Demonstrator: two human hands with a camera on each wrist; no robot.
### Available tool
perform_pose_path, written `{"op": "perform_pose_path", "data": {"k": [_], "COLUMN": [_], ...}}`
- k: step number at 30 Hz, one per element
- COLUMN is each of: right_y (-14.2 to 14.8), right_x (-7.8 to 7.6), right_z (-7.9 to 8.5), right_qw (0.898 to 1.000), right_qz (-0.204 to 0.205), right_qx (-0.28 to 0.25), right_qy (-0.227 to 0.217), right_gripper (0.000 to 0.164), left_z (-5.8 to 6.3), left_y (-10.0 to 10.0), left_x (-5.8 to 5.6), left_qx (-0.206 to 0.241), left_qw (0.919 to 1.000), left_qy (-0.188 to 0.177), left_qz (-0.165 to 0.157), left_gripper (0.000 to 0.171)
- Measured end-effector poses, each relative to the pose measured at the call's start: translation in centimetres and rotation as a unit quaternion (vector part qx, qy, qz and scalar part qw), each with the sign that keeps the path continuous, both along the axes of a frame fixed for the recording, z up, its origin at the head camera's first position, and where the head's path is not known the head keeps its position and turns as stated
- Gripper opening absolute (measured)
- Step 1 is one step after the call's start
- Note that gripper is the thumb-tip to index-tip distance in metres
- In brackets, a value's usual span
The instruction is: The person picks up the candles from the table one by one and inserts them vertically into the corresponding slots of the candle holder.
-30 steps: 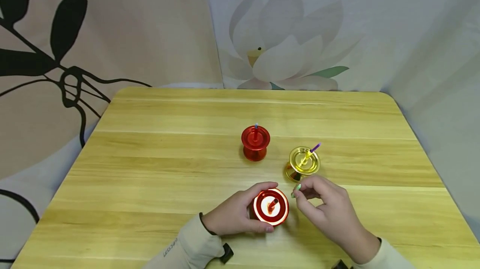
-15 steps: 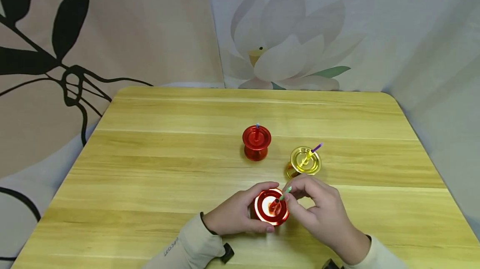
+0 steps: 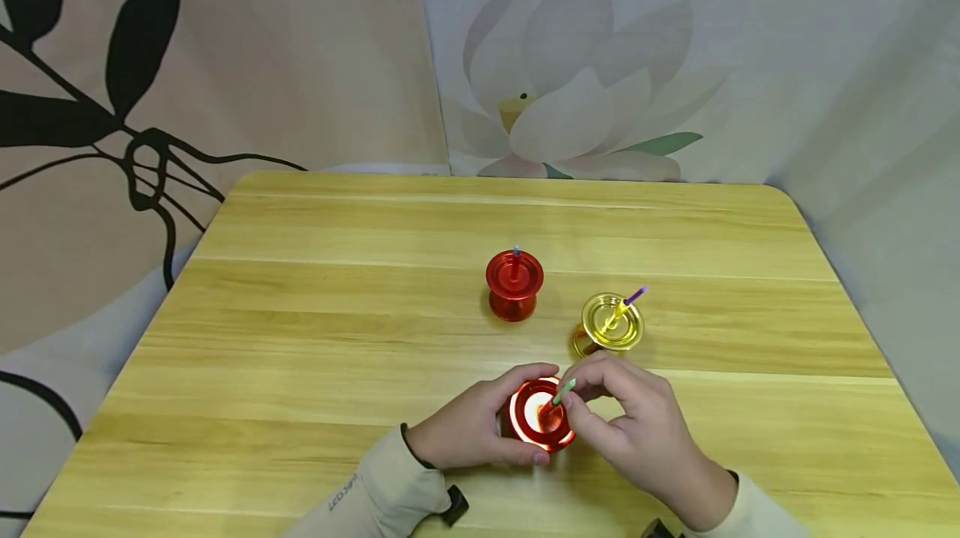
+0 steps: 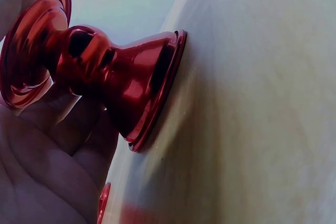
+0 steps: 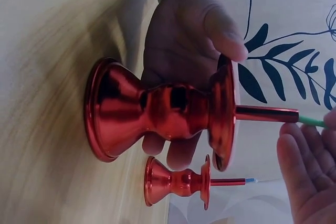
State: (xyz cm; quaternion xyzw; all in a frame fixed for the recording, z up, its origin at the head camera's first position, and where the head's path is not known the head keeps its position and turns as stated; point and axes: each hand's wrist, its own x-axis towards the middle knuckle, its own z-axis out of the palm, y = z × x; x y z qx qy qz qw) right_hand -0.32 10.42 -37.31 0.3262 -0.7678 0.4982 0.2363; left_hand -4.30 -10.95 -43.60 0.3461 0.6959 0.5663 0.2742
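Observation:
My left hand grips a shiny red candle holder round its dish and waist, fingers at the far side and thumb at the near side. The holder stands upright, its flared base down at the tabletop in the left wrist view. A thin red tube rises from the middle of the dish. Between thumb and fingers, my right hand pinches a slim green candle. Its lower end meets the mouth of the tube in the right wrist view, and the candle leans slightly in the head view.
Behind the hands stands a second red candle holder with a small blue candle in its tube. A gold candle holder with a tilted purple candle is just beyond the right hand. All are on a wooden table.
The right hand has moved left with the green candle, from beside the held red holder to the top of its tube. The left hand keeps its grip in the same place.

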Motion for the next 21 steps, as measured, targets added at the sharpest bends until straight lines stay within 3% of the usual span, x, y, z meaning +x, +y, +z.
{"op": "perform_pose_path", "data": {"k": [16,21], "right_y": [0.06,0.57], "right_x": [0.08,0.45], "right_z": [-0.27,-0.34], "right_qw": [1.0,0.999], "right_qz": [0.024,0.001], "right_qx": [0.008,0.027], "right_qy": [-0.009,-0.028], "right_gripper": [0.018,0.024], "left_z": [0.14,0.81], "left_y": [-0.27,-0.83], "left_x": [0.06,0.17], "left_qx": [-0.011,-0.024], "left_qw": [0.9999,0.9996], "left_qy": [0.003,0.007], "left_qz": [0.003,0.015], "left_gripper": [0.085,0.091]}}
